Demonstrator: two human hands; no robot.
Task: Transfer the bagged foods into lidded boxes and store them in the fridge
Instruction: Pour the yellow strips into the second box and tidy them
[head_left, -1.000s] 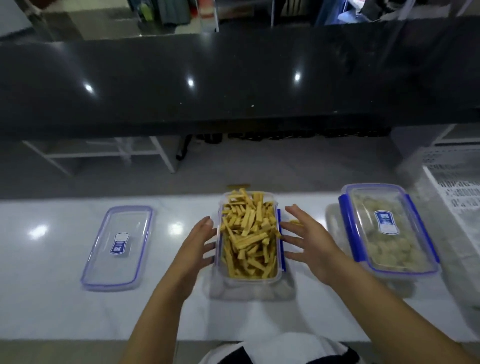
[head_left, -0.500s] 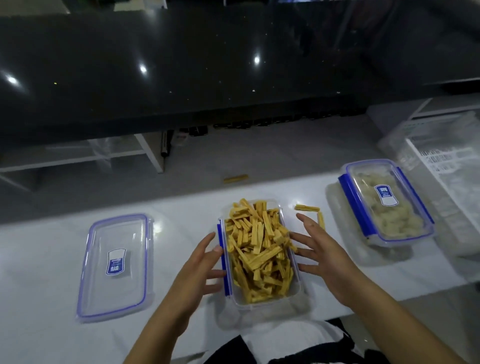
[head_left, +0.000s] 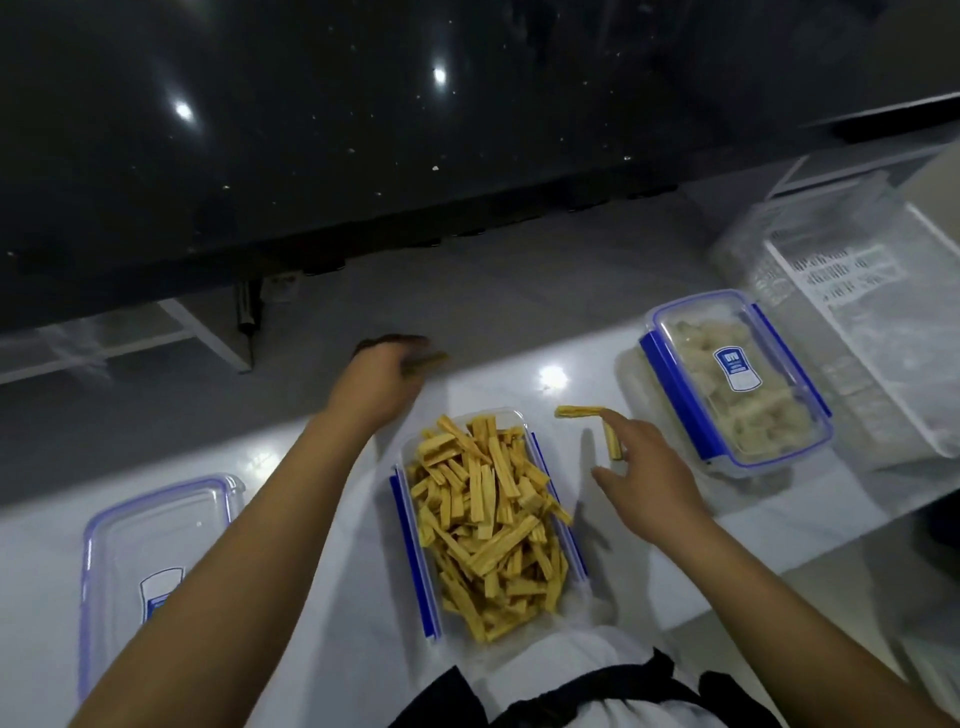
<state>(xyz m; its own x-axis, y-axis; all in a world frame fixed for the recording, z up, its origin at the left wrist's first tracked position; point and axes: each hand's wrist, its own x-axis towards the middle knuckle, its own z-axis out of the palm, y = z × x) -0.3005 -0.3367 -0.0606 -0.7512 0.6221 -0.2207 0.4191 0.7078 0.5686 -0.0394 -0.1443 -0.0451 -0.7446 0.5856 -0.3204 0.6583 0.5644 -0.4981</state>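
An open clear box (head_left: 562, 525) with blue clips stands at the counter's front, heaped with yellow food sticks (head_left: 488, 519). Its lid (head_left: 156, 530) lies flat to the left. My left hand (head_left: 382, 382) reaches past the box to the counter's back edge, where its curled fingers pinch a stray stick (head_left: 431, 359); that spot is dim and blurred. My right hand (head_left: 649, 473) hovers right of the box with spread fingers, the index tip touching two loose sticks (head_left: 579, 412) on the counter. A second box (head_left: 737, 379), lidded and clipped, holds pale food at the right.
A crumpled clear plastic bag (head_left: 857, 322) with printed text lies at the far right beside the lidded box. A raised black glossy ledge (head_left: 363, 156) runs along the back of the white counter (head_left: 322, 597). My white and dark clothing shows at the bottom edge.
Both hands left the sides of the open box. My left hand reached forward to the stray stick at the back edge; my right hand moved right to the two loose sticks.
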